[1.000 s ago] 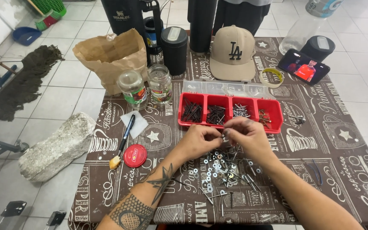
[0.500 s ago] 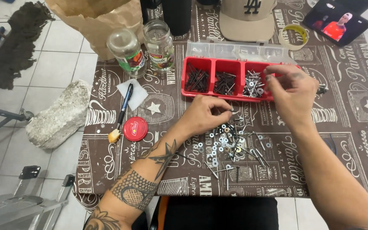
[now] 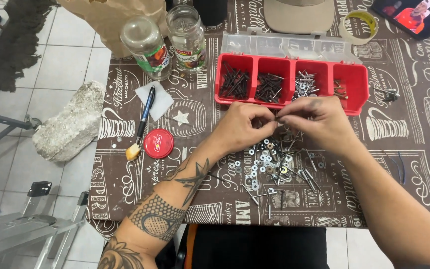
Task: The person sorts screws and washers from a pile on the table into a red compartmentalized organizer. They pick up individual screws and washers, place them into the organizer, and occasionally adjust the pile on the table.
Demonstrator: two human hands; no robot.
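Presently: our left hand [image 3: 242, 124] and right hand [image 3: 314, 119] pinch small hardware together.
Risk: it slips into the washer pile [image 3: 267, 164] below our fingers.

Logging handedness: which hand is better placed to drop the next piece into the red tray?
Right, probably. The right hand sits just below the red tray; the left hand is further left, over the loose washers.

You had two glass jars [image 3: 146, 45] [image 3: 186, 36], one red organizer tray [image 3: 357, 92] with four compartments, one red lid [image 3: 158, 143], one pen [image 3: 146, 113], one tape roll [image 3: 358, 26], and two hands [image 3: 241, 127] [image 3: 319, 122].
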